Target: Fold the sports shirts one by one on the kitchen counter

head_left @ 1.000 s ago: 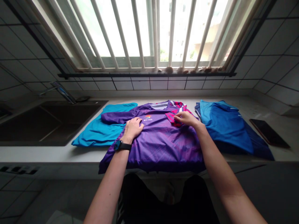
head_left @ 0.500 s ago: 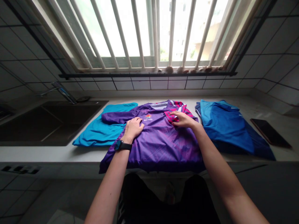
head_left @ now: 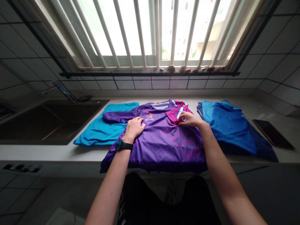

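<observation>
A purple T-shirt [head_left: 159,143] lies front up on the counter, its lower edge hanging over the front. My left hand [head_left: 135,127] rests flat on its chest beside the small logo, fingers stretched out. On the other side of the chest, the pink-and-red patterned sleeve [head_left: 173,115] is folded inward. My right hand [head_left: 191,120] pinches the cloth near the end of that sleeve between thumb and fingers. The purple sleeve [head_left: 119,116] at the left lies over a turquoise garment [head_left: 98,132].
A dark sink [head_left: 53,122] with a faucet [head_left: 65,90] is at the left. Folded blue clothes [head_left: 231,128] lie on the white counter [head_left: 47,153] at the right, with a dark phone [head_left: 273,133] beyond them. A barred window [head_left: 161,34] is behind.
My right hand has shifted a little to the right along the folded sleeve, and its fingers have closed into a pinch. My left hand stays in place on the shirt.
</observation>
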The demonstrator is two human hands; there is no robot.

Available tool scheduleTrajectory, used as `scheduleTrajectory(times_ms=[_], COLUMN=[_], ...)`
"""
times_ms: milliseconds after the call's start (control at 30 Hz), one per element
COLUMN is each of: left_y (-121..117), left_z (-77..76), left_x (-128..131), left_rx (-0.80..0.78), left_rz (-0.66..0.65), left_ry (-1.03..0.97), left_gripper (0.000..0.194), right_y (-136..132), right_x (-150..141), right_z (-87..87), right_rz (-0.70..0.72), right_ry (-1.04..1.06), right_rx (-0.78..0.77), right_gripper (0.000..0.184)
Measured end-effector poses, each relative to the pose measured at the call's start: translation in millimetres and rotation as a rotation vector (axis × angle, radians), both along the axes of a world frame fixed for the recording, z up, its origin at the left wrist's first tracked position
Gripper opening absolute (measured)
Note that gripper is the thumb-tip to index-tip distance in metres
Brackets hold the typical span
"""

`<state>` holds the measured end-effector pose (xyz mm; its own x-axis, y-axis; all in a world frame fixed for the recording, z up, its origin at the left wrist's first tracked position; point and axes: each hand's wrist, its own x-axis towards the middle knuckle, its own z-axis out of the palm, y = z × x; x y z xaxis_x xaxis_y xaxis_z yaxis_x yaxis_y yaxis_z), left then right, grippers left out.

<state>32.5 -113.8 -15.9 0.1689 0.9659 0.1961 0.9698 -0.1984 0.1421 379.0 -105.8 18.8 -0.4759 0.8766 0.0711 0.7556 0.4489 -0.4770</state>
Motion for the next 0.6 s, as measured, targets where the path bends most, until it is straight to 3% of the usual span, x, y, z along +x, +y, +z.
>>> scheduleTrajectory(times_ms=[100, 267, 467, 600], left_y=[1, 0, 0, -1], left_z=[-1.4, 0.2, 0.9, -0.7], left_x=[-1, -1, -1, 1], left_rx=[0.010, 0.002, 0.000, 0.009], left_rz=[-0.002, -0.008, -0.006, -0.008], left_ry=[-0.002, -0.011, -0.007, -0.035], left_gripper=[0.042, 0.042, 0.042, 0.039], right_y=[-2, -3, 4, 9], right_x=[-2, -3, -16, -27], right_z=[3.3, 6.9, -10.0, -27.5], right_rz=[-0.032, 0.014, -0.068, -0.133], right_ry=[0.008, -0.028, 0.041, -0.155], right_rx=[0.071, 0.011, 0.175, -0.009], right_gripper=[0.015, 0.036, 0.045, 0.062])
